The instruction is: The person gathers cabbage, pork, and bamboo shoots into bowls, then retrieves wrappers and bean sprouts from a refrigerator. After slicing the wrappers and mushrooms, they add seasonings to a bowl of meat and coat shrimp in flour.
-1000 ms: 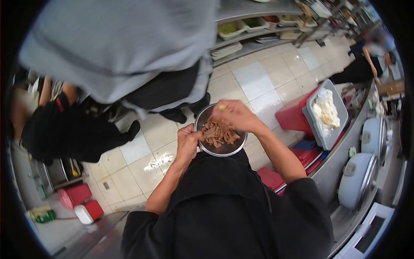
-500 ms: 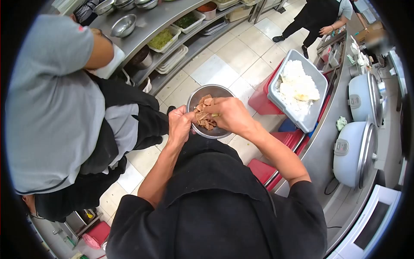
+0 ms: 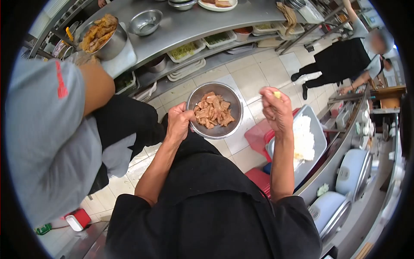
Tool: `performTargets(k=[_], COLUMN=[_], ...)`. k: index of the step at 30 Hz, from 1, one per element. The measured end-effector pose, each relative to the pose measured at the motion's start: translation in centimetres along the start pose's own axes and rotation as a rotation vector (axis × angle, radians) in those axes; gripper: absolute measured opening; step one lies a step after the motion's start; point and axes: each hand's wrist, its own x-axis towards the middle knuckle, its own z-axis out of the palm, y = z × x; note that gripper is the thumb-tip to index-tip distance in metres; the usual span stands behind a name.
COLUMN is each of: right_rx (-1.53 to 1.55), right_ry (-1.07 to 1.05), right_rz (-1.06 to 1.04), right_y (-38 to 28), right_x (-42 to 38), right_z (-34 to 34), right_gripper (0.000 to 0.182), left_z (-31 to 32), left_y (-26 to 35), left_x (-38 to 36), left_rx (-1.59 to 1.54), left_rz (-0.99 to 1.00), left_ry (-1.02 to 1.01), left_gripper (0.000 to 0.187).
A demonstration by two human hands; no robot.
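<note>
My left hand (image 3: pixel 179 120) grips the rim of a round metal bowl (image 3: pixel 236 123) on its left side, thumb over the edge. Brown pieces of meat (image 3: pixel 214 109) lie inside the bowl, which is held in front of my apron. Up and to the right of the bowl, my right hand (image 3: pixel 277 108) is raised with its fingers curled together. Between its fingertips is a small yellow piece of food (image 3: pixel 277 94), too small to name. Below and beside that wrist, a grey tub (image 3: pixel 319 125) holds white rice (image 3: pixel 303 138), partly hidden by my forearm.
A co-worker in a grey shirt (image 3: pixel 47 125) stands close on my left; another person in a black apron (image 3: pixel 340 60) is at far right. The steel counter (image 3: pixel 181 30) carries an empty bowl (image 3: pixel 145 22) and a pot of browned food (image 3: pixel 114 41). Rice cookers (image 3: pixel 351 172) line the right counter.
My right hand has come out of the bowl and moved up and right, with a small yellow piece in its fingers. My view has turned toward the left counter.
</note>
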Motion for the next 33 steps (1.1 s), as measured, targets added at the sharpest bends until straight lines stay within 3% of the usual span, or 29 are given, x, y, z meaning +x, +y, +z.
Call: performTargets(k=[4,10,14,17,22,24,26,28,30,31,33], right_rx=[0.059,0.259,0.325,0.375,0.388,0.402,0.389,0.390,0.363,0.380,0.397], right_ry=[0.120,0.395,0.409,0.438,0.438,0.423,0.478,0.505,0.532,0.538,0.552], right_rz=[-0.004,0.195,0.211,0.237,0.270,0.270,0.331,0.333,0.394,0.393,0.424], right_y=[0.3,4.5,6.8,7.2,8.7,8.5,8.3,7.3,7.0,7.1,6.7], right_x=[3.3,6.3,9.3,12.9,20.6,22.3,23.4,23.8,23.8,23.9,24.0], right_z=[-4.0,-8.6,-12.5,-15.3,-21.7,-23.8,-26.1,-28.0,-29.9,-30.8,-32.1], right_gripper=[0.017,0.011,0.010,0.009,0.007,0.008,0.009,0.010,0.011,0.011,0.010], left_z=[1.4,4.9,9.6,12.9,21.5,25.1,29.3,33.5,37.6,38.8,40.6], left_y=[1.5,3.5,6.1,7.8,9.8,9.6,10.2,10.9,11.5,11.5,11.5], left_x=[4.7,14.4,22.3,30.1,44.5,51.9,58.6,64.2,67.0,68.7,71.9], left_rx=[-0.037,-0.031,-0.046,-0.035,0.132,0.326,0.598,0.996,1.023,1.020,1.265], left_rz=[0.017,0.037,0.130,0.139,0.226,0.441,0.455,0.747,1.050,1.050,1.234], left_ry=[0.026,0.073,0.068,0.172,0.247,0.228,0.244,0.327,0.265,0.272,0.152], left_gripper=[0.005,0.007,0.006,0.007,0.005,0.005,0.010,0.015,0.017,0.017,0.010])
